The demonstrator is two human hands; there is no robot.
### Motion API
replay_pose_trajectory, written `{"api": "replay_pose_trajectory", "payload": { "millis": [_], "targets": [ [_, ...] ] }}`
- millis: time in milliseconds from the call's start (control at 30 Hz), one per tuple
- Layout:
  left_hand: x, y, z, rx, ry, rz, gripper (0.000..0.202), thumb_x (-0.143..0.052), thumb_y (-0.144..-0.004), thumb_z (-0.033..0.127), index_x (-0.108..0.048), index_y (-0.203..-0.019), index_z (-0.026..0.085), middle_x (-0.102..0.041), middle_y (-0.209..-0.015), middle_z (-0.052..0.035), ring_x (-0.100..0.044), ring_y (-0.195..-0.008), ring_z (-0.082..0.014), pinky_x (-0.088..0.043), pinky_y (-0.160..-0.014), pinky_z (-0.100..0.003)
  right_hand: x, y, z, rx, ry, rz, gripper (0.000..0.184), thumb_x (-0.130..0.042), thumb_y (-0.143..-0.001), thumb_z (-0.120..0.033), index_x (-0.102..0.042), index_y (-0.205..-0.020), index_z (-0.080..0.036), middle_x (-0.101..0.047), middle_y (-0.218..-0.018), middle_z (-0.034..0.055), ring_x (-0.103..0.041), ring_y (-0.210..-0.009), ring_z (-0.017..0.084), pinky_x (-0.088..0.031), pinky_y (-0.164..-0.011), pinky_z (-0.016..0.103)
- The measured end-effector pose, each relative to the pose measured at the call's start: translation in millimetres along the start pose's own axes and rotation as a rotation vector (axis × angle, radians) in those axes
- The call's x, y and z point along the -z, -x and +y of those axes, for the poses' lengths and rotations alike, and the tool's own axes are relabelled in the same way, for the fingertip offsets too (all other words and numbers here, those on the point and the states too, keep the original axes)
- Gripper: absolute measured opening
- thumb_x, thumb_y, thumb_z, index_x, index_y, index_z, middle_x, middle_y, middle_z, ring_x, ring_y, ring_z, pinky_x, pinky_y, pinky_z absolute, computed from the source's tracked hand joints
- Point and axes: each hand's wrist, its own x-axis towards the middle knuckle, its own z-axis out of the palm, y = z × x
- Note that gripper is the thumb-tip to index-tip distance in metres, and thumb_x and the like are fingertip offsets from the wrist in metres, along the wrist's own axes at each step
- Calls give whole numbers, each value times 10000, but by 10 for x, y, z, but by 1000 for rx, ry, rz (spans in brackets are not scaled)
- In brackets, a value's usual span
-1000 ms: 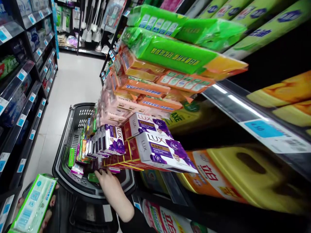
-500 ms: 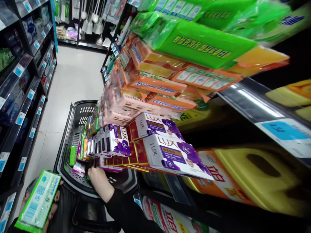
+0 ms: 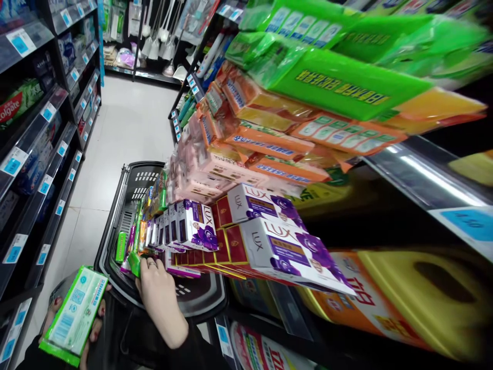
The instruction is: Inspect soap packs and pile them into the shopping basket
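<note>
At the lower left, my left hand (image 3: 95, 328) is closed around a white-and-green wrapped bar of soap (image 3: 75, 311), its printed back facing up. My right hand (image 3: 157, 288), with a ring on one finger, reaches into the black shopping basket (image 3: 110, 218). Its fingers close on a small green packet (image 3: 133, 263), mostly hidden by the hand. Beside it in the basket stand another green packet (image 3: 120, 246) and a row of slim, colourful packets. White-and-purple LUX soap boxes (image 3: 198, 225) are just right of my fingers.
On the right-hand shelf are stacked larger LUX boxes (image 3: 277, 246), orange soap packs (image 3: 273, 141) and green soap packs (image 3: 339, 82). Yellow-capped bottles (image 3: 416, 298) lie below. Another shelf (image 3: 57, 118) runs along the left; a pale floor aisle (image 3: 129, 115) leads to hanging brushes (image 3: 164, 38).
My right hand has lifted and turned, and the green packet now shows at its fingertips. My left hand still holds the soap. The view has shifted slightly left.
</note>
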Motion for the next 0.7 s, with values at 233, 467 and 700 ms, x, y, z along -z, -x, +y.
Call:
{"api": "replay_pose_trajectory", "payload": {
  "millis": [233,467,700],
  "targets": [
    [-38,74,-18,5,2,101,699,-679,-746,495,-442,-1336,203,-620,-1113,-115,-652,-818,-239,-585,-624,-425,-143,-251,-124,82,-42,-3,164,-534,-828,-69,-640,-946,-112,-699,-912,156,-635,-963,287,-567,-636,345],
    [-265,31,124,7,-6,203,403,-548,-891,387,-516,-1231,173,-591,-1187,-98,-613,-983,-235,-543,-798,-441,-45,-472,-291,-113,-109,32,237,-499,-887,-230,-562,-1039,-60,-669,-896,180,-681,-845,262,-549,-705,328],
    [-376,-2,178,-25,-37,219,414,-544,-893,392,-508,-1244,176,-585,-1203,-102,-609,-1000,-240,-538,-812,-452,-167,-915,-518,-175,-84,3,307,-358,-894,-26,-510,-1160,-12,-661,-902,213,-695,-811,243,-530,-635,306]
  ]
}}
